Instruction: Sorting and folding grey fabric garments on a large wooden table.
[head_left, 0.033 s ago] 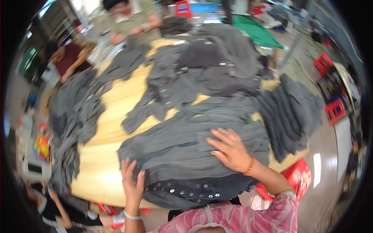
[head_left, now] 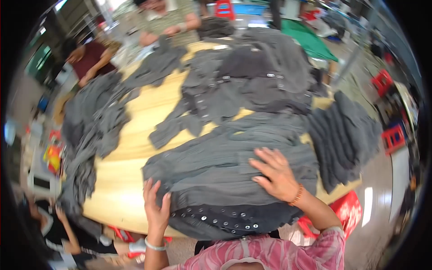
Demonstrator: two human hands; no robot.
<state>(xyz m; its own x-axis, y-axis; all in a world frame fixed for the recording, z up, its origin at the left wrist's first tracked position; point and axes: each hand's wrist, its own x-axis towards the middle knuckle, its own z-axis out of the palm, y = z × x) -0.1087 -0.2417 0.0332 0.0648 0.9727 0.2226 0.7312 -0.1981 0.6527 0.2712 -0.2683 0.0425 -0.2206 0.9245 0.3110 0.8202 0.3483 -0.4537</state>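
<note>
A dark grey garment (head_left: 216, 168) lies spread in wrinkled layers on the table in front of me. My right hand (head_left: 280, 179) rests flat on its right part with the fingers apart. At the garment's left edge is my left hand (head_left: 156, 210), palm partly turned in, fingers and thumb spread; I cannot tell how firmly it touches the cloth. Along the near side runs a darker strip (head_left: 225, 218) with rows of round metal snaps or eyelets, hanging close to the table's front edge. Neither hand grips anything.
More grey garments lie on the yellowish table (head_left: 119, 180): a heap (head_left: 256, 72) at the back, folded ones (head_left: 339, 141) at right, a loose strip (head_left: 90, 121) at left. Two people (head_left: 168, 22) (head_left: 92, 60) work across it; another person (head_left: 60, 225) is at lower left. Red stools (head_left: 393, 138) stand at right.
The whole scene sits slightly farther right in the picture, as from a small turn of the head. My hands keep nearly the same places on the garment.
</note>
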